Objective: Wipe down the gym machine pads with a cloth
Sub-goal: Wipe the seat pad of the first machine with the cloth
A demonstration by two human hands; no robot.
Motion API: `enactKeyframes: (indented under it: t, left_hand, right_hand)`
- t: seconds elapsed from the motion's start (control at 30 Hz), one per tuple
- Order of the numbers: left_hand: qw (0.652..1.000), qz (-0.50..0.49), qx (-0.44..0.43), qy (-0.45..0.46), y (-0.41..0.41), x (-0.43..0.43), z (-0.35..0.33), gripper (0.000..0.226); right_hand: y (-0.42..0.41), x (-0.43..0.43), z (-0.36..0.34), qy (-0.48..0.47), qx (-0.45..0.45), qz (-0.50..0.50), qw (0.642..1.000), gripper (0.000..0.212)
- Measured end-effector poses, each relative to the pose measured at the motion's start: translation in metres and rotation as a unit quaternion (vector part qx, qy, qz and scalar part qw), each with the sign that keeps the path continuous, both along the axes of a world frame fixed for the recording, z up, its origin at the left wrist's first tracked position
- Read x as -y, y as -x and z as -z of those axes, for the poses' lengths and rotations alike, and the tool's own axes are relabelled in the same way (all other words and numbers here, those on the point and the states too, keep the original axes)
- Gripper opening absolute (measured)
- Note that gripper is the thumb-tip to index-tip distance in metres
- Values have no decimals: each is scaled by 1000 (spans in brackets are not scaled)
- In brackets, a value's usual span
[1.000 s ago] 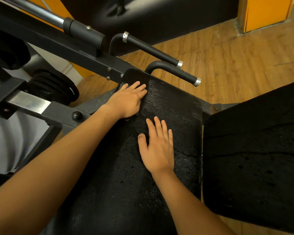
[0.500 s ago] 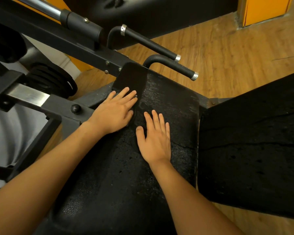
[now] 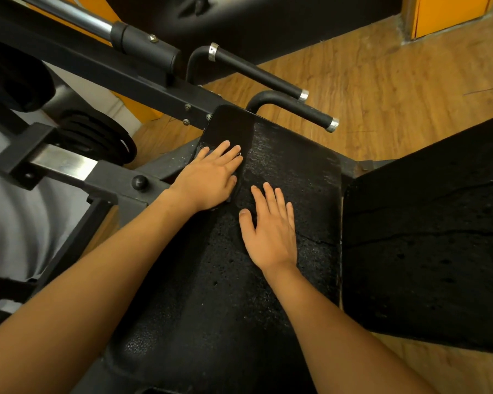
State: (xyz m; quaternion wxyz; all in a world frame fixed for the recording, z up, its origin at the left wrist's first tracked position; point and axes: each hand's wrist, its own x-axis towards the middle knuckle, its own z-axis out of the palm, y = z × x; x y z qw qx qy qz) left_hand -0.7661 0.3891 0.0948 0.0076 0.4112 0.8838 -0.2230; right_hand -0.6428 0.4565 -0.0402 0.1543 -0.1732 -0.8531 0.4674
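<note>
Fingers (image 3: 225, 155) of the left hand (image 3: 211, 177) lie straight and close together, gripping nothing, pressed flat on the upper left part of the central pad (image 3: 296, 166). A small metallic glint shows on the index finger. At the thumb side of this hand a dark fold (image 3: 235, 194) protrudes from beneath the palm. Whether it is the cloth cannot be told, since it matches the pad in colour. The right hand (image 3: 271, 231) rests palm down just beside the left, nearer the pad's middle, its 4 fingers (image 3: 269, 200) extended and its thumb spread to the left; it too holds nothing. The 2 hands are close but apart.

The central pad is black and pitted, its far left corner smoother and darker than the grainy surface around it. A crack (image 3: 316, 241) runs from beside the right hand toward the pad's right edge. A second pad (image 3: 424, 251), likewise black and cracked, stands to the right across a narrow gap.

Behind the central pad 2 black handles (image 3: 293, 109) with silver end caps project to the right from the frame beam (image 3: 103, 69). Weight plates (image 3: 97, 135) sit at the left, a chrome bar (image 3: 77, 19) crosses the upper left corner, and a wooden floor (image 3: 396, 81) lies beyond.
</note>
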Motion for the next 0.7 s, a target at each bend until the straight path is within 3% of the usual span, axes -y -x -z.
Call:
enactKeyframes:
  t: [0.3, 0.7]
  left_hand:
    - [1000, -11, 7, -12, -48, 50, -2, 59]
    - [1000, -11, -8, -27, -40, 32, 5, 57]
  right_hand:
    - [0, 0, 1, 1, -5, 7, 1000, 58]
    - [0, 0, 1, -3, 2, 8, 1000, 59]
